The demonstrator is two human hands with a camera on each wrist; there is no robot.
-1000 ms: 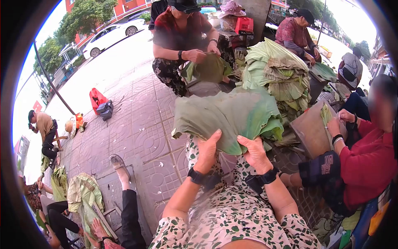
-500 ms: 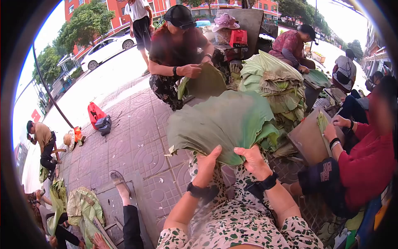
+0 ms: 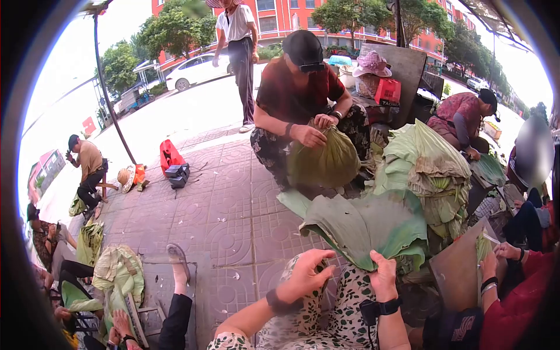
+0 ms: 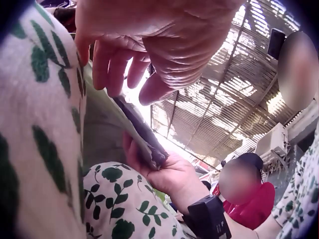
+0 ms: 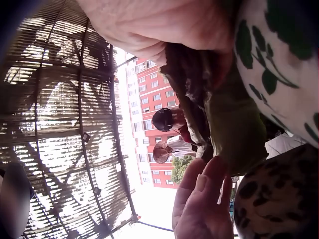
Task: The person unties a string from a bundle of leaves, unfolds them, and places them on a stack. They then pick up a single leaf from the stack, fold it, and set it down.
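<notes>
A big green lotus leaf, folded over, lies across my lap in its leaf-print cloth. My right hand grips the leaf's near edge, fingers curled over it. My left hand hovers just left of the leaf with loosely bent fingers and holds nothing. In the left wrist view the left hand's fingers hang free above the leaf edge, which the right hand pinches from below. The right wrist view shows the folded leaf under my right palm and the left hand apart from it.
A tall pile of lotus leaves stands at the right. Ahead, a crouching person presses a leaf bundle. A wooden board leans at my right by a person in red. Another person's sandalled foot rests on the paving.
Both hands gripped the spread leaf before. Now the left hand has let go and the leaf is folded narrower, off to the right. My view has swung up and left.
</notes>
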